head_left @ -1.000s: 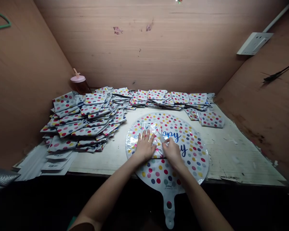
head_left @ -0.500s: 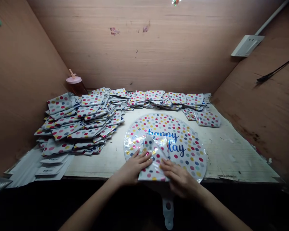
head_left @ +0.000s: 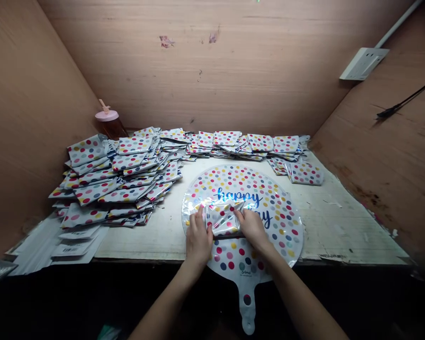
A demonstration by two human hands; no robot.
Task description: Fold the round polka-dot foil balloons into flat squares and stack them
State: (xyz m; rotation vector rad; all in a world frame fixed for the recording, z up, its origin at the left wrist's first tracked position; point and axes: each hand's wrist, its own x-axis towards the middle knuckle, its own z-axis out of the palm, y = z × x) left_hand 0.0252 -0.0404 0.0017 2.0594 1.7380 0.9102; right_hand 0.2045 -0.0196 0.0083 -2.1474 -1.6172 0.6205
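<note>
A flat round balloon [head_left: 283, 236] with coloured dots and blue "happy" lettering lies on the table, its tail hanging over the front edge. On top of it is a smaller folded dotted balloon [head_left: 223, 219], a shiny rectangular packet. My left hand [head_left: 199, 238] grips the packet's left end, fingers bent round it. At the right end my right hand [head_left: 252, 226] pinches the packet with the thumb on top. Part of the lettering is hidden behind the packet and my right hand.
Stacks of folded dotted balloons [head_left: 127, 193] fill the left, and a row [head_left: 226, 138] runs along the back wall. Pale labelled cards [head_left: 74, 248] lie front left. A pink-lidded bottle [head_left: 109, 123] stands back left. Another folded balloon [head_left: 306, 174] lies back right.
The folded balloon has become a smaller, wider rectangle and moved away from the table's front edge. Both hands went from lying flat on it to holding its ends.
</note>
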